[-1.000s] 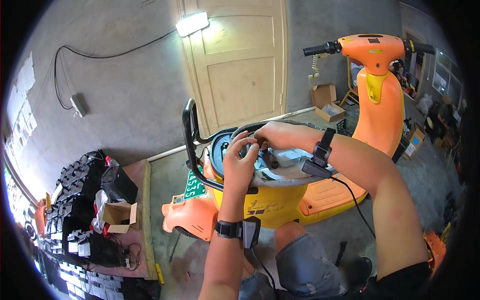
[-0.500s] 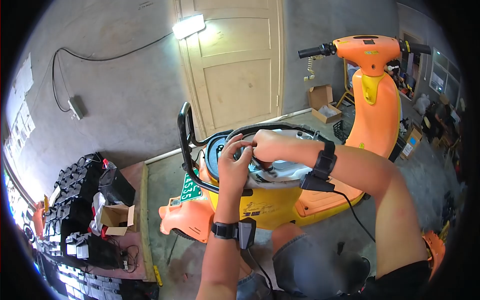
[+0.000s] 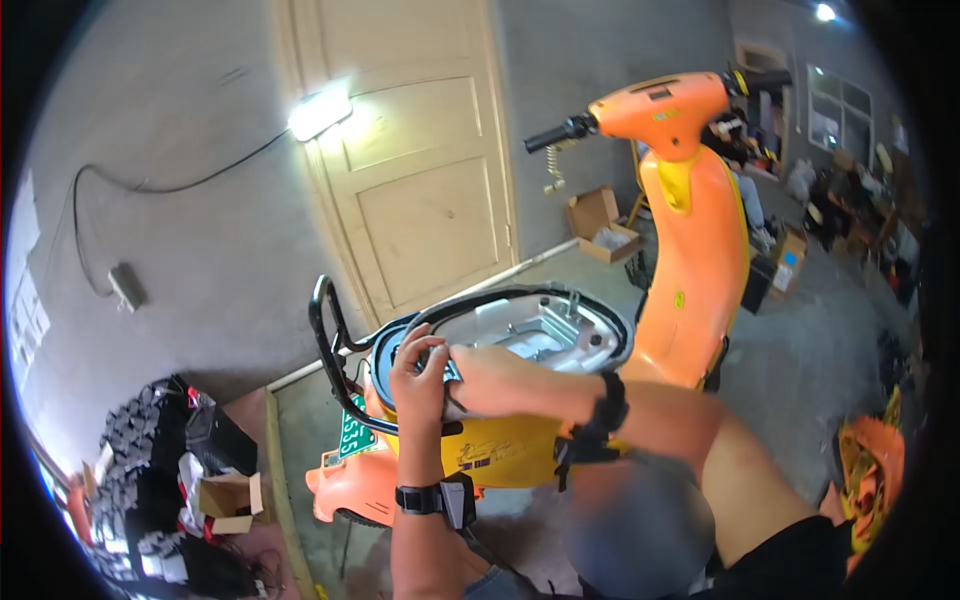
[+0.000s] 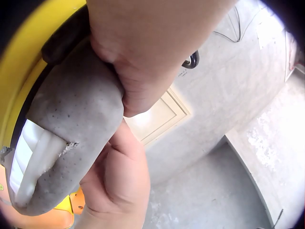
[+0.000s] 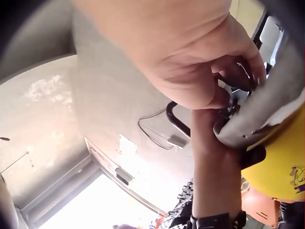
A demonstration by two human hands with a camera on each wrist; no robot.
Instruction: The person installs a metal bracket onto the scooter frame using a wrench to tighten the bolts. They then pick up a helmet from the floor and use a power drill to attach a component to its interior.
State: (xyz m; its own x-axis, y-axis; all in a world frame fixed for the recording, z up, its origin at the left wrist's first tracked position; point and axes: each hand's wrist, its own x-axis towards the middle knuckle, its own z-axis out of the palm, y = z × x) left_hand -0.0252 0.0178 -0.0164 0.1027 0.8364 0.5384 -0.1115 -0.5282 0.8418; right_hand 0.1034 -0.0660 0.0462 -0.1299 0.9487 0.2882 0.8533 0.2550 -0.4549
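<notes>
The scooter seat (image 3: 545, 340) lies underside up over the yellow scooter body (image 3: 525, 458), its pale base with metal fittings ringed by a dark rim. A grey seat cover (image 4: 78, 95) wraps its edge. Both hands meet at the seat's rear end. My left hand (image 3: 418, 385) has fingers and thumb bent towards each other at the cover's edge. Alongside it, my right hand (image 3: 485, 380) is curled, its fingertips pinching at the cover edge beside something dark in the right wrist view. The exact spot gripped is mostly hidden by the hands.
A black grab rail (image 3: 325, 335) rises behind the seat. The orange handlebar column (image 3: 690, 240) stands at the right. Black batteries (image 3: 145, 450) and an open carton (image 3: 228, 500) sit at the left. Another carton (image 3: 600, 225) stands by the door (image 3: 415, 170).
The head view has swung right, so the scooter and door sit further left. Both hands stay together at the seat's rear; the right forearm sits lower, uncovering more of the underside.
</notes>
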